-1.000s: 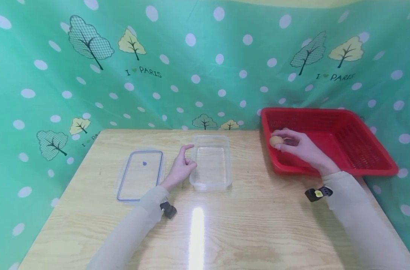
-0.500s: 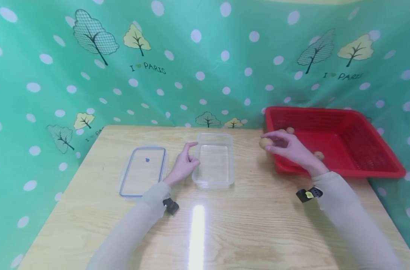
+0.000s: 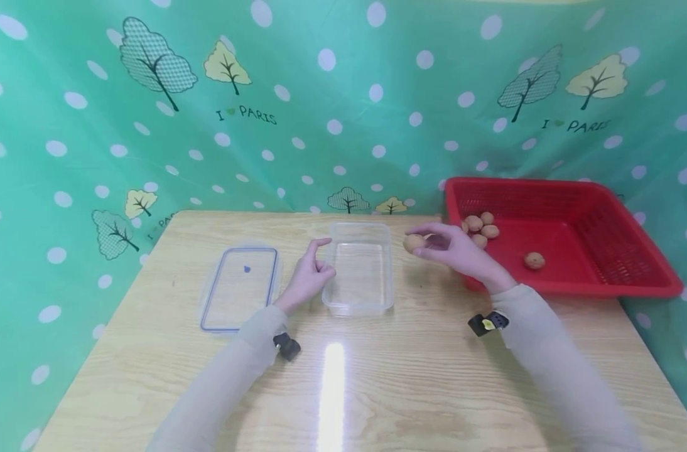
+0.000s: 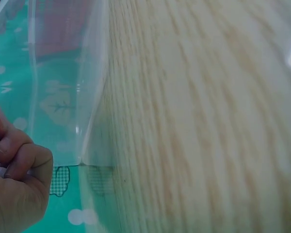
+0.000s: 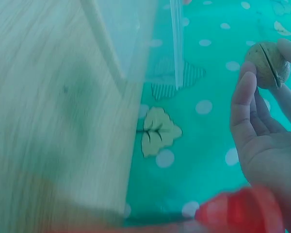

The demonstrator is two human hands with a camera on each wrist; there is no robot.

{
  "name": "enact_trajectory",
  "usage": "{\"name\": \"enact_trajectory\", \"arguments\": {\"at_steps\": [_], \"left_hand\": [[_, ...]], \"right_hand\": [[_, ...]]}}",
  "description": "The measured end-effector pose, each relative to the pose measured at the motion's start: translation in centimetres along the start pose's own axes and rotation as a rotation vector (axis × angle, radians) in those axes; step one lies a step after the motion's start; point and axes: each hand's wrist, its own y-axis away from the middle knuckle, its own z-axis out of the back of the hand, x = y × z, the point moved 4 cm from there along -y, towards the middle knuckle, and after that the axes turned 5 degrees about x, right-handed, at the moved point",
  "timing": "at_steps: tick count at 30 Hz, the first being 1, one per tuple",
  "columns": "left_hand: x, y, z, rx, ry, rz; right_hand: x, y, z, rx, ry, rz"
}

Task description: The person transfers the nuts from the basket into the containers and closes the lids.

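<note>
Between thumb and fingertips my right hand [image 3: 449, 251] pinches a walnut [image 3: 414, 243], just right of a clear plastic container [image 3: 390, 276]. In the right wrist view the walnut [image 5: 267, 65] shows a dark slit down its shell. My left hand [image 3: 308, 275] lies beside the container's left wall. Its index finger reaches toward the rim, and the other fingers are loosely curled. In the left wrist view these curled fingers [image 4: 26, 158] appear near the clear wall [image 4: 58, 97]; whether they touch it I cannot tell. No contents show in the container.
A red basket [image 3: 626, 290] stands at the right with several walnuts [image 3: 489, 231] at its left end and one walnut [image 3: 534, 260] apart. Left of the container lies a clear lid with a blue seal [image 3: 238, 289]. A dotted green cloth [image 3: 298, 81] hangs behind the wooden table [image 3: 411, 376].
My right hand has carried the walnut leftward out of the red basket toward the container, uncovering the walnuts inside. My left hand has kept its place by the container.
</note>
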Motion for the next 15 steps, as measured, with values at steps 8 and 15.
{"name": "enact_trajectory", "arguments": {"at_steps": [8,15], "left_hand": [[0.1,-0.1,0.0,0.011,0.001,-0.010],[0.1,-0.2,0.0,0.018,0.010,-0.031]], "right_hand": [[0.5,-2.1,-2.7,0.052,-0.068,0.063],[0.8,-3.5,-4.5,0.087,-0.078,0.090]]}}
